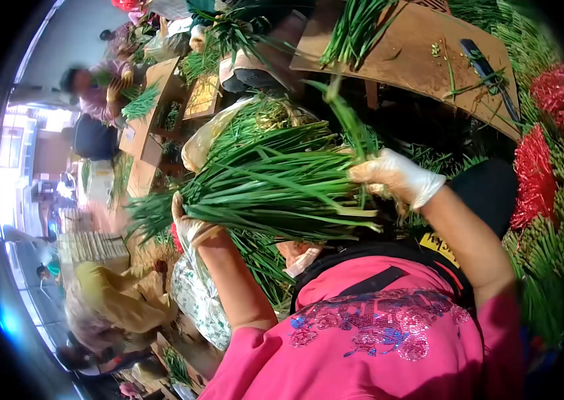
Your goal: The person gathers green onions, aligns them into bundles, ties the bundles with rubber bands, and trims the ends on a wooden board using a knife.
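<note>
A large bunch of long, flat green leaves like garlic chives (275,190) lies across both my hands in front of my chest. My left hand (195,228), in a white glove, supports the leafy end from below; its thumb points up and its other fingers are behind the leaves. At the pale stem end, my right hand (389,177), also gloved in white, closes around stems. Several stalks (345,117) stick up blurred above that hand. Behind the bunch sits an open pale sack (199,143) filled with more of the greens.
A wooden board (422,40) at the top carries another bunch (359,30) and a dark-handled knife-like tool (485,70). Red plastic strips (535,173) lie on stacked green stalks (549,280) at right. Other people work at left, one in a yellowish top (119,300).
</note>
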The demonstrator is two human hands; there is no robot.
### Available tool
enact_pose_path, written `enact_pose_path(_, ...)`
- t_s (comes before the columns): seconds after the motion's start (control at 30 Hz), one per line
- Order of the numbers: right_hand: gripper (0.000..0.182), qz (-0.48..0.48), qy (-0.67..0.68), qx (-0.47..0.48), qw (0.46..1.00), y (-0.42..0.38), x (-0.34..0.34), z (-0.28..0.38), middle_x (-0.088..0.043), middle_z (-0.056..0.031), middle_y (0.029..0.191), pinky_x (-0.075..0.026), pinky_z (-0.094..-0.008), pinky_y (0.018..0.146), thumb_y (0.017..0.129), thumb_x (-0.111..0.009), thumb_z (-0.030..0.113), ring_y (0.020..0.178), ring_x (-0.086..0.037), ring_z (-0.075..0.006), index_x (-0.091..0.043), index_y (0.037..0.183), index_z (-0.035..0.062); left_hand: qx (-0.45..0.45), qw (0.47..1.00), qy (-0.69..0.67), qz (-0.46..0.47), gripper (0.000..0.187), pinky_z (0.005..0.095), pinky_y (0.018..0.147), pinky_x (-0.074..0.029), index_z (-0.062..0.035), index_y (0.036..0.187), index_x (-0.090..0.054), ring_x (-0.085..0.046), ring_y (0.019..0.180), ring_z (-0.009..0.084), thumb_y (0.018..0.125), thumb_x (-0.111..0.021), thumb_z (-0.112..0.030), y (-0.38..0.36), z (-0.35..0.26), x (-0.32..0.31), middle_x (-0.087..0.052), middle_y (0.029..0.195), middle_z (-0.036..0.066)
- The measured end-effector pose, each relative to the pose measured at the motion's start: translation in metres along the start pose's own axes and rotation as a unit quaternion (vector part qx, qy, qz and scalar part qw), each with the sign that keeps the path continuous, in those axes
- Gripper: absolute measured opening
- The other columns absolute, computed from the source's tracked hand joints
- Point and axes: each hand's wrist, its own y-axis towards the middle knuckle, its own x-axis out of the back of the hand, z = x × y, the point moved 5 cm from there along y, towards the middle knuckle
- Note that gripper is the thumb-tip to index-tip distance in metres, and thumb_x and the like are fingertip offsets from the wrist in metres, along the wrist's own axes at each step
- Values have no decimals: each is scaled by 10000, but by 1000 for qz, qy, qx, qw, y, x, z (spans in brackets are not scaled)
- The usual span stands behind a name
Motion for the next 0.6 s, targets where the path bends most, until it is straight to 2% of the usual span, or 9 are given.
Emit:
enact_pose_path(0.1,165,16,80,36,996,-43,30,43,-641,-54,804,-397,-192,437,836,-609,186,494,-479,-46,-611,885,28,3,1000,-28,-4,266,541,873,-414,-90,921,-610,-555,946,350,761,-545,-292,5,3,-6,-616,1057,139)
enact_pose_path(0.2,231,-128,109,147,975,-67,111,38,-649,-52,830,-460,-221,536,844,-605,204,592,-545,-79,-619,956,2,56,994,-30,85,334,527,879,-414,-72,1014,-609,-552,977,354,776,-548,-298,19,1,19,-605,1100,148)
enact_pose_path(0.23,254,-167,80,199,962,-67,140,27,-649,-49,832,-467,-231,571,847,-605,215,625,-557,-89,-621,968,-7,30,999,-45,10,361,518,890,-411,-68,1058,-597,-549,991,345,789,-544,-303,23,2,31,-598,1121,148)
enact_pose_path(0.3,311,-252,-165,47,953,-71,179,3,-641,-41,835,-459,-243,624,848,-608,252,670,-566,-115,-603,992,-23,-2,999,-35,-21,432,517,876,-422,-15,1070,-566,-545,974,359,714,-590,-259,32,2,49,-584,1114,177)
enact_pose_path(0.37,318,-233,-272,-56,932,-58,208,-33,-626,-29,784,-444,-240,635,864,-579,277,673,-561,-108,-609,993,-12,25,991,-75,110,478,491,877,-433,-6,1110,-553,-558,977,344,703,-601,-251,37,1,53,-590,1110,174)
enact_pose_path(0.43,368,-132,-299,23,945,-50,191,-26,-625,-29,789,-448,-249,632,873,-548,344,677,-562,-110,-607,1021,12,126,939,-189,257,513,483,889,-426,-17,1166,-530,-551,1016,318,739,-562,-299,36,8,49,-578,1152,159)
enact_pose_path(0.47,406,-99,-441,78,888,-51,182,-11,-628,-22,785,-439,-246,662,912,-443,380,746,-572,-116,-607,973,13,202,896,-278,280,527,476,896,-422,-30,1197,-518,-543,1043,300,762,-537,-328,38,10,55,-570,1178,146)
enact_pose_path(0.53,391,-206,-222,-32,953,-56,145,7,-622,-5,784,-411,-225,619,894,-463,417,731,-553,-83,-627,964,69,233,884,-327,241,516,449,902,-419,-88,1234,-509,-523,1093,246,811,-478,-382,51,12,78,-559,1221,84)
enact_pose_path(0.6,401,-190,-200,-80,958,-30,171,-15,-647,-48,916,-473,-312,631,824,-579,438,752,-571,-141,-628,1030,98,85,943,-35,320,480,425,891,-424,-123,1226,-514,-530,1077,217,837,-452,-398,30,14,44,-580,1192,36)
